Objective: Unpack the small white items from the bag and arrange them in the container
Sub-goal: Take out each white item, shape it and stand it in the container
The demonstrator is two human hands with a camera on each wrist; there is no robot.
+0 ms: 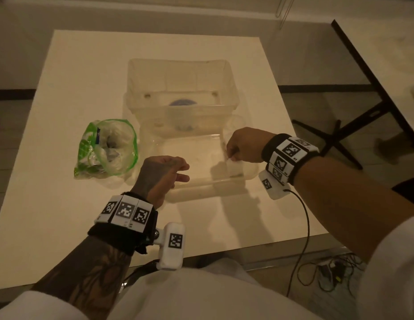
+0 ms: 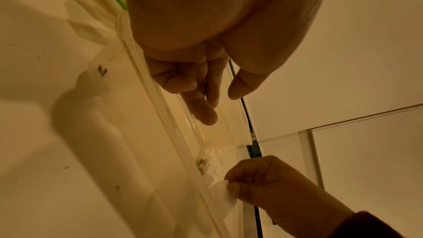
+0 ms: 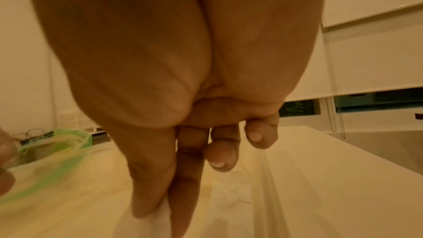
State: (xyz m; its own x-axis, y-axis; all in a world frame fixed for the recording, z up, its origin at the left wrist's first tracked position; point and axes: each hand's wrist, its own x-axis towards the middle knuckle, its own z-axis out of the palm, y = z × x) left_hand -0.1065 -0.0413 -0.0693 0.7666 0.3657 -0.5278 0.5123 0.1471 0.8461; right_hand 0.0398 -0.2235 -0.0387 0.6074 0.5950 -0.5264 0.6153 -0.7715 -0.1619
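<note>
A shallow clear container (image 1: 254,173) sits mid-table. My right hand (image 1: 230,155) reaches into its right side and pinches a small white item (image 1: 233,166) between thumb and forefinger; the item's lower end is down by the container's right wall. The right wrist view shows the same pinch of my right hand (image 3: 161,218) on the white item (image 3: 160,209). My left hand (image 1: 186,172) hovers at the container's near-left rim, fingers relaxed, holding nothing. The green-rimmed clear bag (image 1: 109,146) lies open to the left, with crumpled white contents inside.
A deeper clear bin (image 1: 182,72) stands just behind the container. The white table's near edge (image 1: 247,255) is close to my body. A black cable (image 1: 305,227) trails from my right wrist. A dark table frame (image 1: 354,125) stands to the right.
</note>
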